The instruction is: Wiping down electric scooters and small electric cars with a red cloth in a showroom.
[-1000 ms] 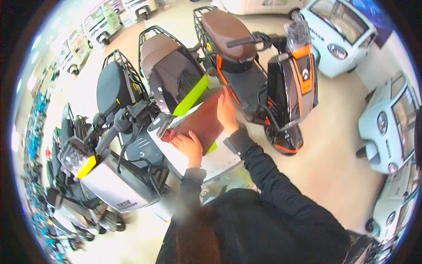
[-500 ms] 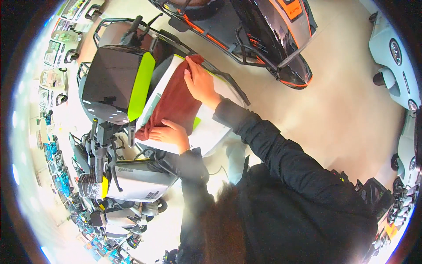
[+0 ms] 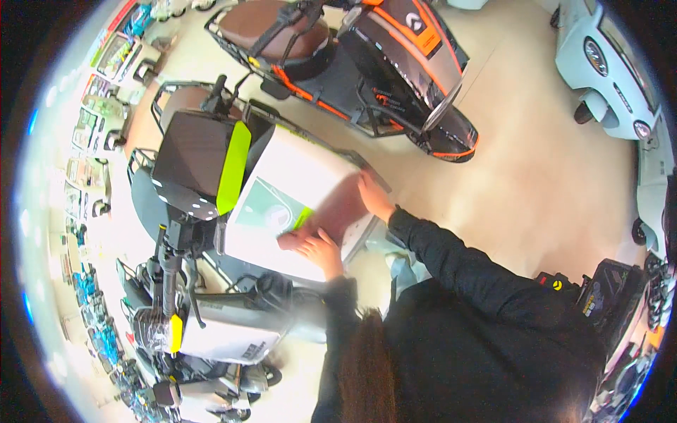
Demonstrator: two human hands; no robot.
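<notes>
A dark red cloth (image 3: pixel 343 213) lies stretched across the near part of a scooter's white front panel (image 3: pixel 315 163). My left hand (image 3: pixel 322 254) rests on the cloth's left end, fingers stretched and lying flat. At the cloth's right end is my right hand (image 3: pixel 374 199), its fingers extended over the edge and slightly blurred. Both hands press the cloth to the panel. A pale green rectangle with a white emblem (image 3: pixel 276 213) and a bright green mark (image 3: pixel 303 218) show beyond the cloth. Farther off stands the scooter's black head unit (image 3: pixel 192 161) with a lime-green strip (image 3: pixel 233 169).
A black and orange scooter (image 3: pixel 409 77) stands beyond the white panel. To the left is a silver scooter (image 3: pixel 229 328) with a yellow-marked handlebar (image 3: pixel 169 282). A pale blue vehicle (image 3: pixel 610 84) stands at the right. Rows of vehicles line the far left.
Both hands have drawn the cloth down the white panel toward me and to the right. The panel's upper part and pale green rectangle are now uncovered. The whole view has shifted.
</notes>
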